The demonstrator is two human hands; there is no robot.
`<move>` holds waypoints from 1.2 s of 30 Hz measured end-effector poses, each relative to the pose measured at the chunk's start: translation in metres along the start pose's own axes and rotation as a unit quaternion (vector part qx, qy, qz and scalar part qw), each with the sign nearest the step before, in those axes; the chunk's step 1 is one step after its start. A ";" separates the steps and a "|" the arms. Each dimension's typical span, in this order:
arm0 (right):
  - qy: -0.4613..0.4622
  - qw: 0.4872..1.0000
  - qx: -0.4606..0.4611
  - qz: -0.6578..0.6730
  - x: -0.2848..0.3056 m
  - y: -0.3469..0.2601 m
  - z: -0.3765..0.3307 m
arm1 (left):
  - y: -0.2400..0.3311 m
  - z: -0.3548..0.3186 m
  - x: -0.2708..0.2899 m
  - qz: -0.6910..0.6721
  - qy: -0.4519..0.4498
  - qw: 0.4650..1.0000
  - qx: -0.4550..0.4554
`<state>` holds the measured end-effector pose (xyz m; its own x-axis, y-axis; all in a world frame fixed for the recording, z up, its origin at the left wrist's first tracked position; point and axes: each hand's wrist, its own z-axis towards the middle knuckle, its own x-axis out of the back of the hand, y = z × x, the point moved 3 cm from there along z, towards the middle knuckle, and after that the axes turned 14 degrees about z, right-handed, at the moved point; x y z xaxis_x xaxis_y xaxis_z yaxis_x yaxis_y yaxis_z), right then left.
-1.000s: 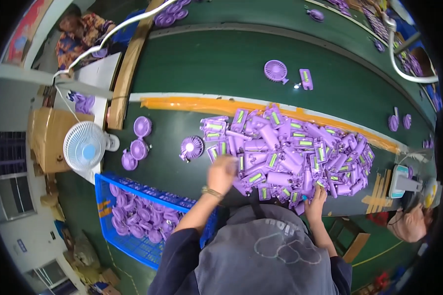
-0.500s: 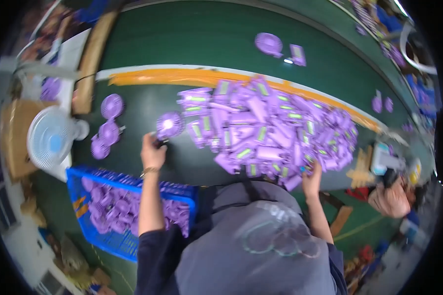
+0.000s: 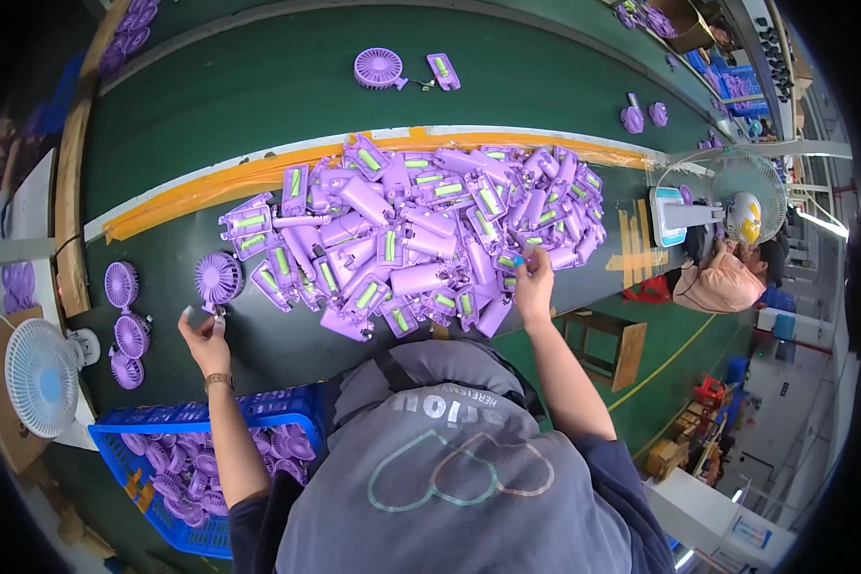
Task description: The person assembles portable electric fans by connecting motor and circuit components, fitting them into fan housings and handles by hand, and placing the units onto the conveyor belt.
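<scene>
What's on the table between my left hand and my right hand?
In the head view, between the left hand and the right hand lies the near edge of the pile of purple housings on dark table.

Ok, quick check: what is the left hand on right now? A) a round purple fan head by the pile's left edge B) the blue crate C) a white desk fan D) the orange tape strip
A: the left hand pinches the stem of a round purple fan head, while the right hand reaches into the pile of purple handle bodies.

Bright even overhead light, sharp centre (fisheye bend, dark rim)
</scene>
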<state>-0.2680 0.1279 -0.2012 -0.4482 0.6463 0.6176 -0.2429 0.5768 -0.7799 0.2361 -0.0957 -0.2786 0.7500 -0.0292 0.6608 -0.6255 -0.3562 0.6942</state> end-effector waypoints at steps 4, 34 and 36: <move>-0.056 0.995 0.073 0.034 -0.020 -0.010 0.038 | 0.035 -0.011 0.011 0.167 0.056 0.977 -0.117; -0.443 0.762 0.061 0.469 0.009 -0.183 -0.069 | 0.197 -0.025 0.050 -0.203 -0.193 0.935 -0.215; -0.434 0.736 0.084 0.513 0.006 -0.192 -0.081 | 0.217 -0.040 0.054 -0.201 -0.198 0.920 -0.273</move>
<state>-0.1538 0.0613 -0.0394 -0.8329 0.0945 -0.5452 0.5356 -0.1101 -0.8373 0.1327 -0.1366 -0.0809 0.8958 -0.3747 0.2388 -0.2145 0.1061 0.9710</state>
